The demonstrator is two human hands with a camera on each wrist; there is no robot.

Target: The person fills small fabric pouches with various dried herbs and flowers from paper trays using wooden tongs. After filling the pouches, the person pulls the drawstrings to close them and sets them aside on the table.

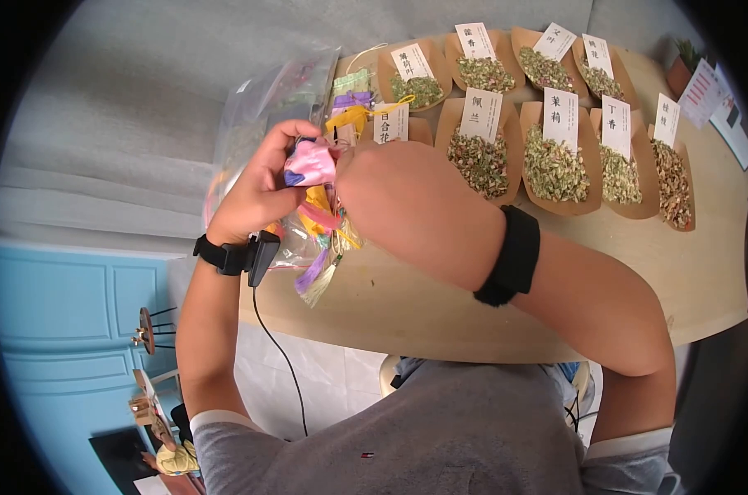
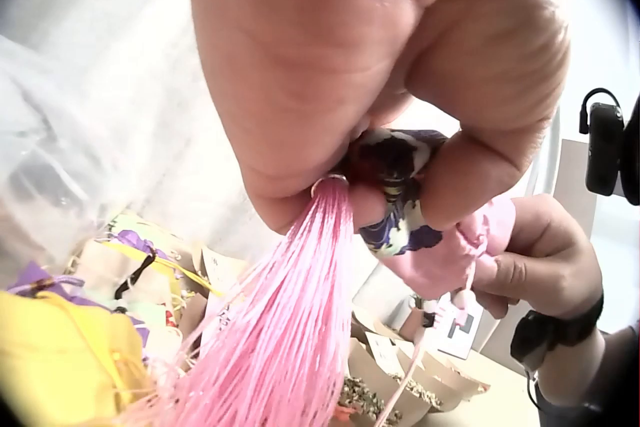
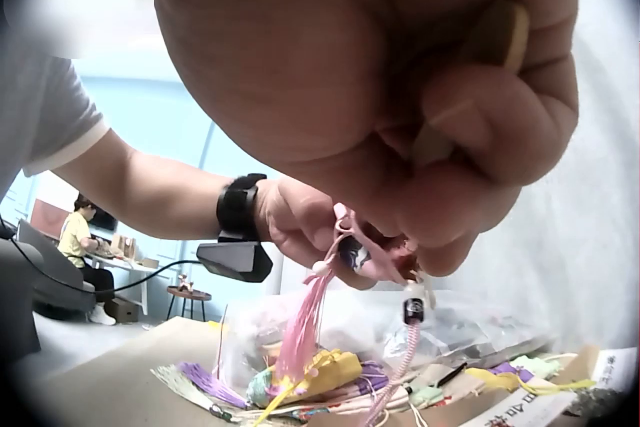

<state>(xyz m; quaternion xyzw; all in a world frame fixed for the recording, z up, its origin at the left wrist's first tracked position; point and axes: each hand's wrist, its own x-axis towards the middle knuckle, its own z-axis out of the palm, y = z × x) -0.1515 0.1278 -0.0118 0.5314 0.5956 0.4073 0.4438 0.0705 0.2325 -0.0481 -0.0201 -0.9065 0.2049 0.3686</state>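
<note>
My left hand point(image 1: 254, 198) holds a small pink sachet point(image 1: 312, 163) with a dark blue pattern between thumb and fingers. From it hangs a long pink tassel point(image 2: 310, 307), beside a pink drawstring point(image 2: 405, 382). My right hand point(image 1: 423, 202) is right at the sachet's gathered end, thumb and fingertips pinching the pink cloth in the left wrist view. Curled in that same hand is a tan wooden handle point(image 3: 516, 35) with a rounded end; the rest of it is hidden by the fingers.
Several brown paper trays point(image 1: 514, 165) of dried herbs with white labels stand to the right. A clear plastic bag point(image 1: 254, 103) lies at the left, with yellow sachets point(image 1: 353, 120) and tassels point(image 1: 312, 272) near it. A person in yellow point(image 1: 176, 459) sits in the background.
</note>
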